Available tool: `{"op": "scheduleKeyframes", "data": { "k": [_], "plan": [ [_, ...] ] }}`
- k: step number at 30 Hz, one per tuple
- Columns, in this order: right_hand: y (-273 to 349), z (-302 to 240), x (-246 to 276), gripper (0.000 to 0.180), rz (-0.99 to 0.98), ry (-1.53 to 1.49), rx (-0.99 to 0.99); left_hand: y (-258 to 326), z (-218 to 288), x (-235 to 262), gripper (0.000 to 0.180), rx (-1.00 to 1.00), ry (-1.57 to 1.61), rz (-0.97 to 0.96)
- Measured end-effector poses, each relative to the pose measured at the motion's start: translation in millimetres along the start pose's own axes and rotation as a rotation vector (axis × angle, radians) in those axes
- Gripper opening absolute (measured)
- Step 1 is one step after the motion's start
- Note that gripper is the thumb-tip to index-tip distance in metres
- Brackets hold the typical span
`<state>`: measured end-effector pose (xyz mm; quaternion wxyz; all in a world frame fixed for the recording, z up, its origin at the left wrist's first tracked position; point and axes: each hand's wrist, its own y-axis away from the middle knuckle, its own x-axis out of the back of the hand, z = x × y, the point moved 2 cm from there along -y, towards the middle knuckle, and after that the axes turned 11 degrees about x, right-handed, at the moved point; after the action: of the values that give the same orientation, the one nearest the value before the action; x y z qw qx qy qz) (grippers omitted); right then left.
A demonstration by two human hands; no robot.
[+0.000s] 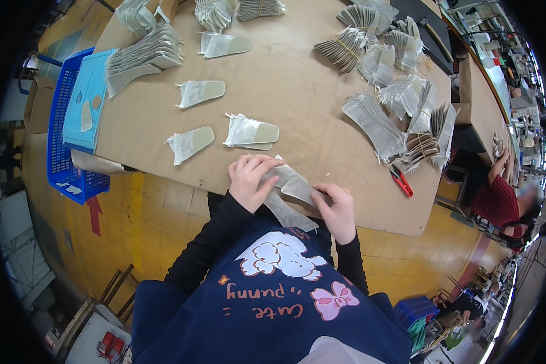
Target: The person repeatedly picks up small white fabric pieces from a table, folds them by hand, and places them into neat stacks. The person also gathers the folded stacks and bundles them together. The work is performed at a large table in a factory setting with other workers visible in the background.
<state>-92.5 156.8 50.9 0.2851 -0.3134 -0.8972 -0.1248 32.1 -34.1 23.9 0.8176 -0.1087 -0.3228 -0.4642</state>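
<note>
At the table's front edge, my left hand is closed with thumb and fingers on the upper left part of a grey fabric piece with a stitched outline. My right hand pinches the right end of the same piece. A second long grey piece hangs below it, over the edge toward my lap; whether the two are joined I cannot tell. Just beyond my left hand lie tapered pieces with white fabric and a greenish-grey end: a stacked pair, a single one and another.
Bundled grey pieces cover the table's right side, with red-handled snippers near them. A fanned stack lies far left, beside a blue basket holding a light-blue folder. A person in a red top sits at right.
</note>
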Motion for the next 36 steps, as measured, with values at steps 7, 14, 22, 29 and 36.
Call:
{"op": "scheduleKeyframes", "data": {
  "k": [7, 14, 22, 29, 36],
  "plan": [
    [-2, 9, -10, 0.015, 0.009, 0.019, 0.006, -4, 8, -15, 0.045, 0.024, -0.023, 0.014],
    [-10, 14, -14, 0.016, 0.05, 0.063, 0.043, -12, 6, -33, 0.037, 0.061, -0.121, 0.109],
    [-18, 17, -20, 0.014, 0.095, 0.085, 0.118, -13, 10, -37, 0.016, 0.11, -0.16, 0.139],
    [-12, 22, 1, 0.017, 0.157, -0.058, 0.029, 2, 9, -23, 0.033, -0.263, -0.061, 0.05],
    [-4, 7, 47, 0.031, 0.639, -0.511, -0.121, 17, 4, -10, 0.021, -0.402, -0.169, -0.105]
  ]
}}
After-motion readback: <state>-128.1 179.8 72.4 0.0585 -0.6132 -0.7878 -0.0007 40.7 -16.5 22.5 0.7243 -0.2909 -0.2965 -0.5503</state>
